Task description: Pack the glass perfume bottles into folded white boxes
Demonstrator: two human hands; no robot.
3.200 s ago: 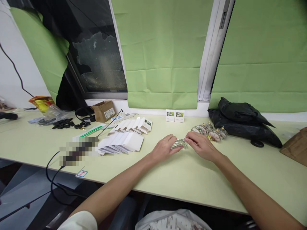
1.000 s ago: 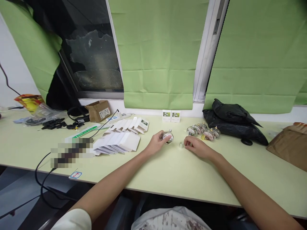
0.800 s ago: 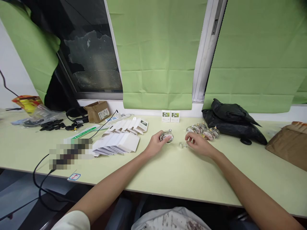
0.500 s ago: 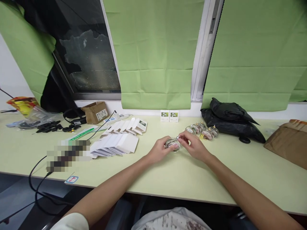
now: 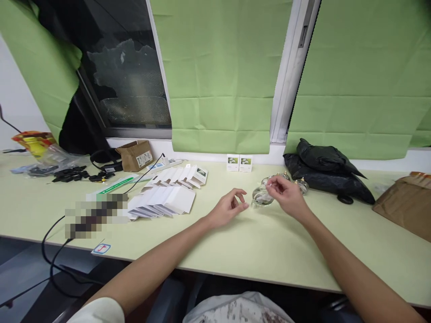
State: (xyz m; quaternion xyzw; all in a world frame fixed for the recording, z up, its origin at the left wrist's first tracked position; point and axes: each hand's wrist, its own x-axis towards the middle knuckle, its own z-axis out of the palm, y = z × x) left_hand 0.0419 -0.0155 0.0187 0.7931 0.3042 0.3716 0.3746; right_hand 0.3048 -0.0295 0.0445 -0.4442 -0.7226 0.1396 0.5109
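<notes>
My right hand (image 5: 288, 195) is closed in a pinch at the edge of a round clear glass bauble (image 5: 262, 197), held just over the table. To the left of it, my left hand (image 5: 230, 208) is empty, its fingers curved and apart, the tips a little way from the glass. Just behind my right hand stands a group of similar round glass baubles with gold-coloured tops (image 5: 302, 185), partly hidden by that hand.
Folded white boxes (image 5: 171, 199) lie in two rows on the left. Two small printed boxes (image 5: 239, 163) stand against the wall. Black plastic bags (image 5: 323, 172) and a brown carton (image 5: 406, 204) sit right. A cable, black parts (image 5: 69, 175) and an open cardboard box (image 5: 134, 155) are further left.
The bauble, held between both hands before, has moved right with my right hand. My left hand has let go of it and its fingers have opened.
</notes>
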